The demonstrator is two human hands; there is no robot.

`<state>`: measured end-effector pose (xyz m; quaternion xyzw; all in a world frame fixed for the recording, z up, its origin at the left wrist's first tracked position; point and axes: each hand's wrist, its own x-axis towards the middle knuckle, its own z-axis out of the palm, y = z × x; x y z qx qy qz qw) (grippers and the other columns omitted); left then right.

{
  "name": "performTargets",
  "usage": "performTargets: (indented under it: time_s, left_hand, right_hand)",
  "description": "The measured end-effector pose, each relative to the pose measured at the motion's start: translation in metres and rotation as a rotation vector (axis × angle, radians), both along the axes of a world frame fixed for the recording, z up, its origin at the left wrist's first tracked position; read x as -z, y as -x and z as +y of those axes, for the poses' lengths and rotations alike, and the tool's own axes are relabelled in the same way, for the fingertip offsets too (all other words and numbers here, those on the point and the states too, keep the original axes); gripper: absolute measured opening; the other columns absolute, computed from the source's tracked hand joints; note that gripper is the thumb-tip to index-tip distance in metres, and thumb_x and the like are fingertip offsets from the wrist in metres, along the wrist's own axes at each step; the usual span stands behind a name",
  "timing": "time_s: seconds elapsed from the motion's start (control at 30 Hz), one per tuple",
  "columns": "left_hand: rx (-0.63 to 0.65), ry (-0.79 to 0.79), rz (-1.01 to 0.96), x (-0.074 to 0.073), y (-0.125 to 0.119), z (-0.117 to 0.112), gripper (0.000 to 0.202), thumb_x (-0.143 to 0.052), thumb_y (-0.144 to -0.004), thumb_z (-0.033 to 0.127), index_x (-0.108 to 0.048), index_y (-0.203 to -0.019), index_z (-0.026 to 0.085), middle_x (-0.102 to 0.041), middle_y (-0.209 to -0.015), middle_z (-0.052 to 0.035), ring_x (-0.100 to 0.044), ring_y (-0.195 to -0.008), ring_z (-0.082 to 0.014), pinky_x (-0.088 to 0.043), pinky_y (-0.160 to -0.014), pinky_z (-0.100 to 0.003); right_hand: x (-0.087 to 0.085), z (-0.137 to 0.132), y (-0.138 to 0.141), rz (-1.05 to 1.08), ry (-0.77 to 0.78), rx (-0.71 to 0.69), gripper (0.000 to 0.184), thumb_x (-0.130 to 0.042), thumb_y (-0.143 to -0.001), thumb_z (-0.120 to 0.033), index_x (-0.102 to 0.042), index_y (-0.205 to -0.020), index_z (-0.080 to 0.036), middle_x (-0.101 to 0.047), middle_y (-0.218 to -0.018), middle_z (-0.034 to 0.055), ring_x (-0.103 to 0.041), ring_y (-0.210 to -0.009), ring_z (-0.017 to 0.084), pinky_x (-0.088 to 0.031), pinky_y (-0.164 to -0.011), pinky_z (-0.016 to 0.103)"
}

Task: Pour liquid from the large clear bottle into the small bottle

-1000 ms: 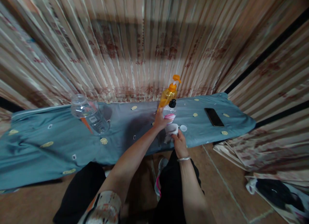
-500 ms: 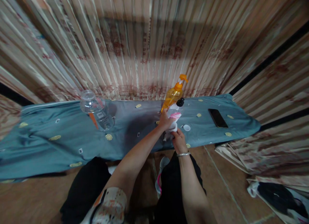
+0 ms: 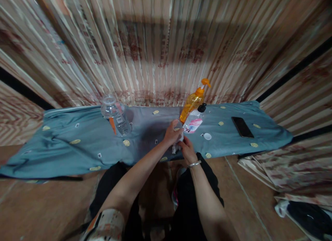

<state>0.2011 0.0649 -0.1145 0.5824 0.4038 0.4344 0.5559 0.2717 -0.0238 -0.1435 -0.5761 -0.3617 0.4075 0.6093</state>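
At near table (image 3: 145, 128) edge, small white crumpled item (image 3: 176, 148) was gripped by left hand (image 3: 171, 133) and right hand (image 3: 187, 151) together; judged mid-handling, steady two-hand hold needed next.

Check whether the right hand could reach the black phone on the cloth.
Probably yes: the phone lies flat and uncovered, with only a white cap on the cloth between it and the right hand. That hand is pinching a small white item, though.
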Motion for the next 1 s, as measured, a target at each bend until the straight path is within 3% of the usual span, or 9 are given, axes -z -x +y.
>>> performTargets:
  time_s: [0.2,0.3,0.47,0.57,0.67,0.73,0.83,0.97,1.0]
  left_hand:
    - [-0.114,0.089,-0.063,0.005,0.077,-0.018,0.044,-0.071,-0.07,0.019,-0.056,-0.111,0.022,-0.063,-0.123,-0.0104,-0.058,-0.122,-0.0242,-0.043,-0.106,-0.043]
    - [-0.129,0.158,-0.094,0.008,0.101,-0.033,0.042,-0.069,-0.074,0.028,-0.056,-0.114,0.021,-0.063,-0.124,-0.0128,-0.06,-0.119,-0.0243,-0.048,-0.099,-0.042]
    - [-0.129,0.222,-0.099,0.019,0.116,-0.047,0.045,-0.068,-0.073,0.038,-0.057,-0.112,0.019,-0.067,-0.117,-0.0136,-0.065,-0.108,-0.0253,-0.052,-0.09,-0.043]
    - [-0.139,0.206,-0.064,0.026,0.12,-0.044,0.043,-0.067,-0.07,0.031,-0.058,-0.11,0.018,-0.068,-0.11,-0.0103,-0.065,-0.103,-0.0223,-0.051,-0.092,-0.039]
    - [-0.141,0.173,-0.01,0.031,0.127,-0.038,0.043,-0.064,-0.066,0.023,-0.059,-0.108,0.018,-0.068,-0.104,-0.0058,-0.064,-0.098,-0.02,-0.051,-0.092,-0.036]
    - [-0.123,0.149,0.037,0.033,0.134,-0.033,0.045,-0.063,-0.064,0.02,-0.058,-0.108,0.018,-0.068,-0.101,-0.0042,-0.064,-0.093,-0.02,-0.052,-0.089,-0.037]
    - [-0.103,0.102,0.124,0.034,0.146,-0.03,0.047,-0.062,-0.062,0.018,-0.059,-0.109,0.02,-0.068,-0.096,-0.0027,-0.063,-0.088,-0.0204,-0.051,-0.087,-0.038]
    - [-0.09,0.035,0.228,0.032,0.158,-0.03,0.053,-0.064,-0.062,0.018,-0.057,-0.114,0.019,-0.069,-0.098,-0.0044,-0.064,-0.086,-0.0215,-0.051,-0.089,-0.041]
    - [-0.091,0.017,0.249,0.031,0.161,-0.031,0.054,-0.066,-0.062,0.019,-0.057,-0.115,0.019,-0.069,-0.099,-0.0051,-0.065,-0.088,-0.0224,-0.05,-0.091,-0.043]
  right_hand:
    - [-0.012,0.009,0.034,-0.255,0.003,-0.047,0.05,-0.055,-0.068,-0.026,-0.06,-0.117,-0.019,-0.069,-0.102,0.0039,-0.061,-0.093,0.022,-0.048,-0.092,0.038]
    - [-0.013,0.013,0.051,-0.404,0.019,-0.078,0.052,-0.054,-0.071,-0.025,-0.057,-0.123,-0.019,-0.068,-0.107,0.0065,-0.062,-0.098,0.024,-0.048,-0.094,0.04]
    - [-0.008,0.015,0.072,-0.555,-0.008,-0.135,0.056,-0.053,-0.077,-0.023,-0.05,-0.132,-0.016,-0.062,-0.126,0.0126,-0.059,-0.115,0.026,-0.044,-0.104,0.045]
    - [-0.009,0.012,0.083,-0.653,-0.069,-0.221,0.057,-0.053,-0.078,-0.019,-0.048,-0.135,-0.013,-0.056,-0.134,0.0161,-0.053,-0.126,0.027,-0.039,-0.11,0.046]
    - [-0.015,0.002,0.086,-0.75,-0.134,-0.318,0.057,-0.054,-0.078,-0.017,-0.049,-0.135,-0.017,-0.057,-0.134,0.0134,-0.052,-0.127,0.025,-0.038,-0.111,0.045]
    - [-0.018,-0.006,0.074,-0.799,-0.139,-0.33,0.054,-0.054,-0.081,-0.019,-0.049,-0.134,-0.018,-0.057,-0.133,0.013,-0.053,-0.125,0.025,-0.039,-0.11,0.046]
    - [-0.019,-0.015,0.028,-0.872,-0.052,-0.247,0.046,-0.053,-0.085,-0.026,-0.054,-0.13,-0.018,-0.061,-0.129,0.0139,-0.058,-0.119,0.027,-0.042,-0.106,0.046]
    - [-0.016,-0.017,-0.062,-1.056,0.312,0.063,0.044,-0.06,-0.08,-0.029,-0.059,-0.123,-0.02,-0.065,-0.124,0.0133,-0.06,-0.116,0.028,-0.045,-0.1,0.039]
    - [-0.015,-0.015,-0.082,-1.075,0.367,0.118,0.048,-0.06,-0.078,-0.027,-0.057,-0.125,-0.016,-0.063,-0.127,0.0173,-0.058,-0.12,0.03,-0.043,-0.101,0.04]
